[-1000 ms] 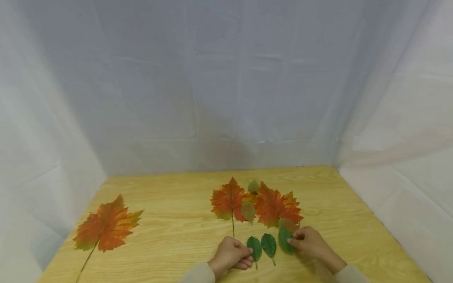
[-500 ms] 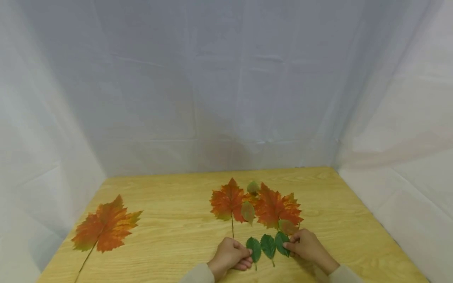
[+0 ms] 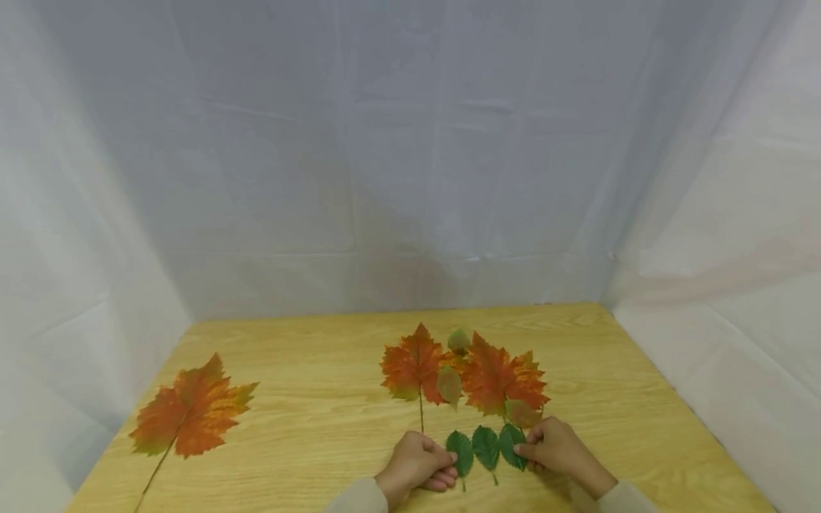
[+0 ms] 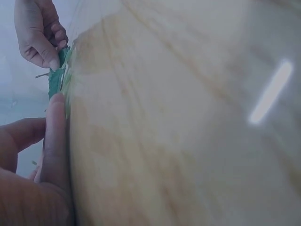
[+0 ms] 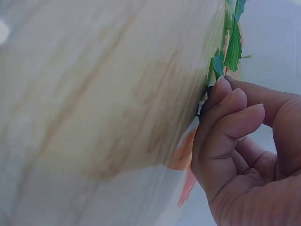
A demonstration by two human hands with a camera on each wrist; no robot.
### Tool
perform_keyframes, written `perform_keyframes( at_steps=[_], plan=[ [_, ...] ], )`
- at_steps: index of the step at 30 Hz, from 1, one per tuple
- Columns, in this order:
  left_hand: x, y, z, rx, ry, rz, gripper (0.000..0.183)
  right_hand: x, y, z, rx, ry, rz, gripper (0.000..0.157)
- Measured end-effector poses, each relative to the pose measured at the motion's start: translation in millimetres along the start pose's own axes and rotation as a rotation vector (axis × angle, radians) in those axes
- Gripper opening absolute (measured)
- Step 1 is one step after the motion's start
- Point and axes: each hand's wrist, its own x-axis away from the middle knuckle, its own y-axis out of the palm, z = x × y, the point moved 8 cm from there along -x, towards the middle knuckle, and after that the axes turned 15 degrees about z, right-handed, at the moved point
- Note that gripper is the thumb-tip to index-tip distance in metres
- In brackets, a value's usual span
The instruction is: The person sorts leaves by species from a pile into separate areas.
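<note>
Three green toothed leaves stand in a row near the table's front in the head view. My left hand (image 3: 420, 463) pinches the edge of the left green leaf (image 3: 461, 449) between thumb and fingers. The middle green leaf (image 3: 486, 447) lies between the hands, untouched, its stem toward me. On the other side, my right hand (image 3: 559, 452) pinches the right green leaf (image 3: 510, 440), whose outer edge is under the thumb. In the right wrist view the fingers of the right hand (image 5: 235, 136) are curled, thumb and forefinger meeting at a leaf edge.
Behind the row lie two orange maple leaves (image 3: 415, 362) (image 3: 503, 377) with small yellow-green leaves (image 3: 450, 385) around them. A third orange maple leaf (image 3: 192, 410) lies at the left on the wooden table (image 3: 308, 427). White sheeting (image 3: 398, 178) encloses the table's back and sides.
My right hand has brought the right green leaf down and left, close beside the middle one, uncovering more of the yellow-green leaf behind it. The left hand stays nearly still on its leaf.
</note>
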Motion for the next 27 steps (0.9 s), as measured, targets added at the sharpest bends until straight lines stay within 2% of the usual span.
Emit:
perform_keyframes(
  at_steps=[11, 18, 21, 23, 27],
  plan=[
    [0.0, 0.0, -1.6, -0.008, -0.013, -0.002, 0.016, 3, -0.9, -2, -0.019, 0.017, -0.015, 0.027],
    [1.8, -1.9, 1.1, -0.012, -0.021, -0.038, 0.018, 4, -0.9, -3, -0.042, 0.008, -0.022, 0.026],
    [0.2, -9.8, 8.4, -0.046, 0.013, -0.051, 0.018, 3, -0.3, 0, -0.067, 0.029, -0.035, 0.027],
    [-3.6, -19.5, 15.7, -0.072, 0.051, -0.033, 0.016, 2, 0.3, 2, -0.094, 0.047, -0.049, 0.027],
    [-17.2, -44.6, 34.8, -0.162, 0.191, 0.081, 0.012, 1, 1.1, 10, -0.152, 0.091, -0.078, 0.027]
  ],
)
